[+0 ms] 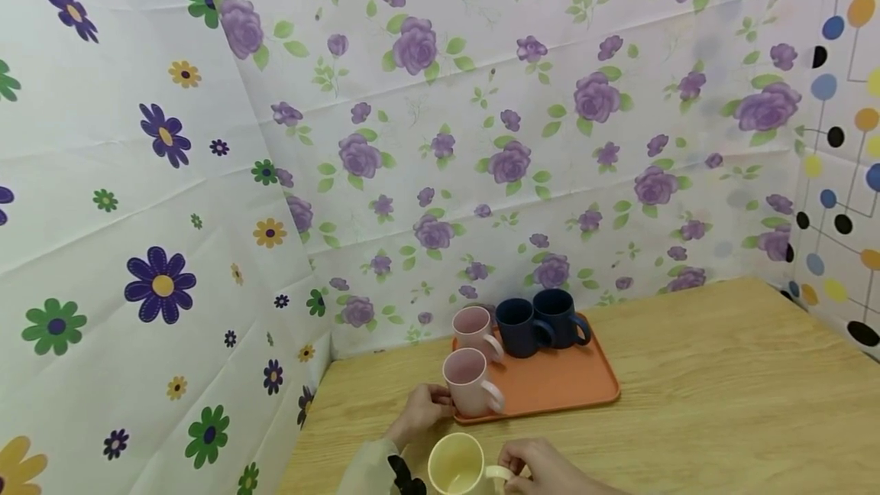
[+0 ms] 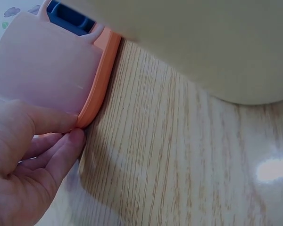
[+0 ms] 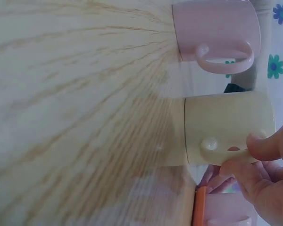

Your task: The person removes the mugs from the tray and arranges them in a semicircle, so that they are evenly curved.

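An orange tray point(image 1: 557, 388) holds two pink mugs point(image 1: 467, 384) at its left side and two dark blue mugs point(image 1: 516, 327) at its back. My left hand point(image 1: 425, 412) pinches the tray's near left corner, beside the front pink mug; the left wrist view shows the fingertips point(image 2: 75, 134) at the rim. In front of the tray is a yellow mug point(image 1: 457, 464), its handle pointing right. My right hand point(image 1: 543, 468) holds that handle between thumb and fingers, as the right wrist view also shows on the yellow mug point(image 3: 226, 122).
Another pink mug point(image 3: 217, 30) stands on the table beside the yellow one in the right wrist view, outside the head view. The wood-grained table point(image 1: 722, 373) extends to the right. Flowered sheets point(image 1: 481, 197) hang behind and at the left, a dotted one at the right.
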`<state>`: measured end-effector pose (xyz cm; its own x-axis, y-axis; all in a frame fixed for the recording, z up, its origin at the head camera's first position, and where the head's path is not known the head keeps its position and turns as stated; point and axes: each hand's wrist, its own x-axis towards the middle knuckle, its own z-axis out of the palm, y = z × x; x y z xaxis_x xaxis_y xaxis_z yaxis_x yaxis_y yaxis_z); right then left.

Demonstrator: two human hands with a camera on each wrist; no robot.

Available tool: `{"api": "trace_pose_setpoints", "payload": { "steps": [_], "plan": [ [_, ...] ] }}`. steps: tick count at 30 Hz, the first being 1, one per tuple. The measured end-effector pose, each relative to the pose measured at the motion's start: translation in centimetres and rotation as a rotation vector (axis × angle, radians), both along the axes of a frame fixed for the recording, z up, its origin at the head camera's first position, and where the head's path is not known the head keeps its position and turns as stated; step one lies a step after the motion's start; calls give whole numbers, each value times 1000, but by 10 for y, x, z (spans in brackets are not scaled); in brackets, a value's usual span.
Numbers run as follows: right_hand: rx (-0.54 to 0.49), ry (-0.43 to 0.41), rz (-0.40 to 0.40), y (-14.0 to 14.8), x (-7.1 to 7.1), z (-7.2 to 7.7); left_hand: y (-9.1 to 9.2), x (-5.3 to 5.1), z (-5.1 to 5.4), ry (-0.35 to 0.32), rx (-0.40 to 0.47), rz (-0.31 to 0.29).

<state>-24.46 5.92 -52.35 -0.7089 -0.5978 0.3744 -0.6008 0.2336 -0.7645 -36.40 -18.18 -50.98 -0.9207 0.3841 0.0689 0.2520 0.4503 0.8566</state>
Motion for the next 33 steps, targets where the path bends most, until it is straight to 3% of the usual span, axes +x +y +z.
{"api": "trace_pose_setpoints", "payload": {
  "steps": [4, 11, 15, 18, 22, 29, 33],
  "plan": [
    [-3, -46, -12, 1, 1, 2, -1, 1, 1, 3, 4, -1],
    [-58, -229, 123, 12, -6, 8, -8, -18, -21, -58, 12, 8],
    [-27, -185, 154, 21, -15, 19, -8, -19, -21, -48, 6, 4],
    [-21, -178, 101, 25, -22, 23, -9, -19, -22, -39, 3, 4],
    [-25, -188, -51, 26, -35, 24, -10, -20, -23, -37, 2, 2],
    [-21, -33, -379, 14, -59, 21, -9, -20, -23, -33, -1, 6],
    [-37, -20, -417, 6, -70, 16, -8, -20, -24, -19, -19, 16]
  ]
}}
